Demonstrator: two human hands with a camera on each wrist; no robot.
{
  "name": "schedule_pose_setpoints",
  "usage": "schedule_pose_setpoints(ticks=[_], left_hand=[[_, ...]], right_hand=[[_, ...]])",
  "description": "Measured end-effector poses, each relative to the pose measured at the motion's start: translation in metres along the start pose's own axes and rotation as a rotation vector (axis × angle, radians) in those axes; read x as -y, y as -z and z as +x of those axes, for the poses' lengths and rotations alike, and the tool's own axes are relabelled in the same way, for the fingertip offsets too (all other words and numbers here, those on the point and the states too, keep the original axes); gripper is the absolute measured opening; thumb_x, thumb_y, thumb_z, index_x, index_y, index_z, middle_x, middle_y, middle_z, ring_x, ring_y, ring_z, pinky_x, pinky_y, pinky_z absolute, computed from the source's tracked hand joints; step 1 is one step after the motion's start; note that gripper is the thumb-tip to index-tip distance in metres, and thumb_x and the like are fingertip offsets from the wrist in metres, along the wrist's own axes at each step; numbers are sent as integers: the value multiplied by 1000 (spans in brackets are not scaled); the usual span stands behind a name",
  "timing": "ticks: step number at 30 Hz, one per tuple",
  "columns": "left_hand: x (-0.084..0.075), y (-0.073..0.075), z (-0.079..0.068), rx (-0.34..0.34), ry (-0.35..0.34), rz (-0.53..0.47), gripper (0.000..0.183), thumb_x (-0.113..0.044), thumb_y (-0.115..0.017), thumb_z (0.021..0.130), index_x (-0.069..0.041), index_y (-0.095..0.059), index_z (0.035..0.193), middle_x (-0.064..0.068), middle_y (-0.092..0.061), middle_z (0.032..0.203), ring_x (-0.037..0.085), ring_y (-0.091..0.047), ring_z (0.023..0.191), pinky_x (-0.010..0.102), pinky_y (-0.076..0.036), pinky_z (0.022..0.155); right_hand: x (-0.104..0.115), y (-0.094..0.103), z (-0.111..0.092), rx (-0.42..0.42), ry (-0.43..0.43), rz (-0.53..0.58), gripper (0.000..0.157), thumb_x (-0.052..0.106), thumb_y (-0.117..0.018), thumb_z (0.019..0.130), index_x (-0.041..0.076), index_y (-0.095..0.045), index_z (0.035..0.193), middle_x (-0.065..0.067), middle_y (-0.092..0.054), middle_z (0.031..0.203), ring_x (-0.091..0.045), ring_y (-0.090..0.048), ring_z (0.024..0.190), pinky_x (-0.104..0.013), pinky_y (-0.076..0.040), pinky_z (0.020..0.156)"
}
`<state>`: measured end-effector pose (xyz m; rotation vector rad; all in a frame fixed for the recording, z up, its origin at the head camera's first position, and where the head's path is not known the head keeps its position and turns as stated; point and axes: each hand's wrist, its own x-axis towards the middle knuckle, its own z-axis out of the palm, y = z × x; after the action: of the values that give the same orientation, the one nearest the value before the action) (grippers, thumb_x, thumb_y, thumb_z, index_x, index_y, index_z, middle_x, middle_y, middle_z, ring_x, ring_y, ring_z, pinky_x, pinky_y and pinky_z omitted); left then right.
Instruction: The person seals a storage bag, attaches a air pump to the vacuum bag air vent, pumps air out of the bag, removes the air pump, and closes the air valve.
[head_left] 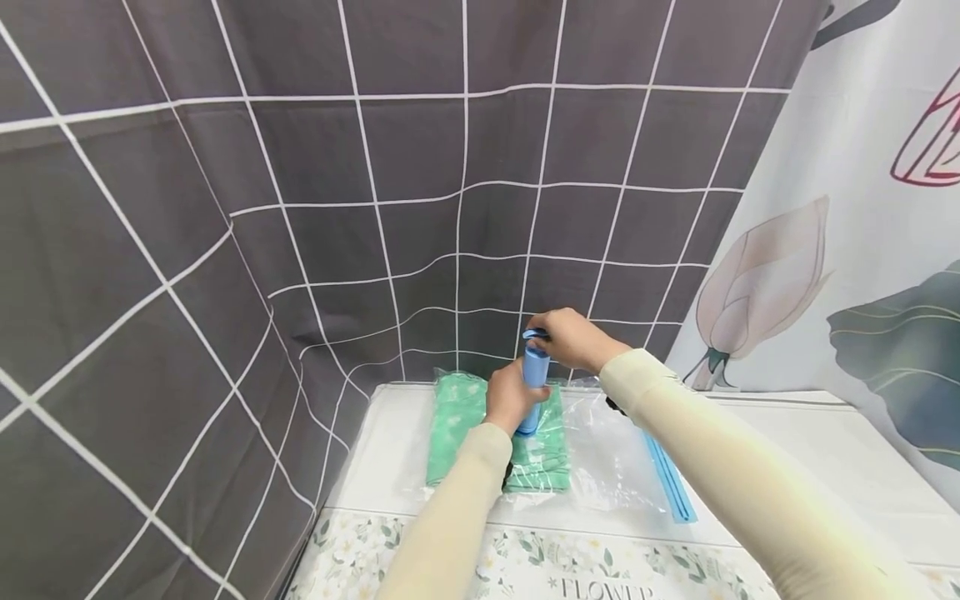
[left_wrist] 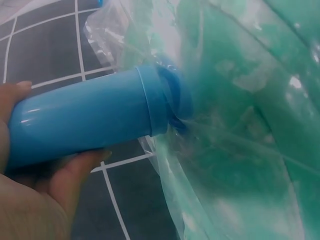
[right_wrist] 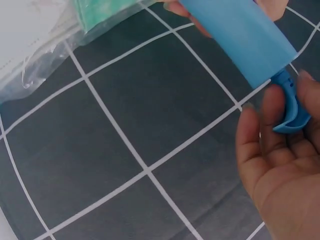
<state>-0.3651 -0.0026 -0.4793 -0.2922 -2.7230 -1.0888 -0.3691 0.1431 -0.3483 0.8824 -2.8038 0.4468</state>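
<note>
A blue hand pump [head_left: 536,367] stands upright on a clear plastic bag [head_left: 611,450]. Inside the bag lies a folded green patterned cloth [head_left: 457,417]. My left hand [head_left: 510,396] grips the pump's cylinder. In the left wrist view the pump's base ring [left_wrist: 154,100] meets the plastic over the green cloth. Above, my right hand [head_left: 573,340] holds the pump's curved handle [right_wrist: 295,117], fingers curled round it. The right wrist view shows the handle close to the end of the cylinder [right_wrist: 245,40], with a short gap between them.
A blue strip [head_left: 670,479] runs along the bag's right edge. Everything lies on a white surface [head_left: 810,467] with a floral printed front [head_left: 360,542]. Dark grid-patterned cloth [head_left: 495,225] hangs behind and at the left; a flower-printed curtain [head_left: 840,250] hangs at the right.
</note>
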Motion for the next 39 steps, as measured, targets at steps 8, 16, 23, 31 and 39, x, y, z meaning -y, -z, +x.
schedule_pose_setpoints(ticks=[8, 16, 23, 31, 39], left_hand=[[2, -6, -4, -58, -38, -18, 39, -31, -97, 89, -10, -80, 118, 10, -88, 104, 31, -83, 91, 45, -67, 80], [9, -10, -20, -71, -40, -56, 40, -27, -97, 88, -7, -79, 117, 12, -87, 100, 31, -83, 85, 43, -66, 74], [6, -6, -10, -70, -54, -51, 43, -27, -96, 89, -8, -78, 123, 13, -87, 103, 32, -83, 89, 45, -67, 78], [7, -5, -7, -32, -16, -36, 43, -30, -95, 93, -14, -76, 128, 10, -87, 112, 33, -84, 97, 50, -67, 82], [4, -3, -7, 17, 37, -50, 45, -30, -90, 100, -16, -72, 138, 13, -85, 123, 36, -83, 107, 55, -67, 87]], right_hand=[[5, 40, 3, -71, 40, -26, 20, 9, -73, 109, -2, -80, 125, -19, -85, 118, -35, -82, 105, -54, -68, 99], [18, 104, 10, -257, 9, -25, 22, 9, -73, 109, -3, -80, 127, -22, -84, 122, -39, -80, 112, -59, -65, 105], [26, 102, 15, -269, -31, -41, 27, 14, -77, 109, -2, -81, 130, -22, -85, 127, -40, -83, 115, -58, -65, 106], [10, 23, -2, -106, -9, -12, 23, 13, -83, 104, 0, -84, 123, -18, -88, 117, -35, -85, 105, -53, -70, 97], [-6, -25, -9, -199, 39, 8, 23, 15, -76, 110, 0, -80, 126, -19, -85, 120, -35, -84, 108, -50, -70, 95]])
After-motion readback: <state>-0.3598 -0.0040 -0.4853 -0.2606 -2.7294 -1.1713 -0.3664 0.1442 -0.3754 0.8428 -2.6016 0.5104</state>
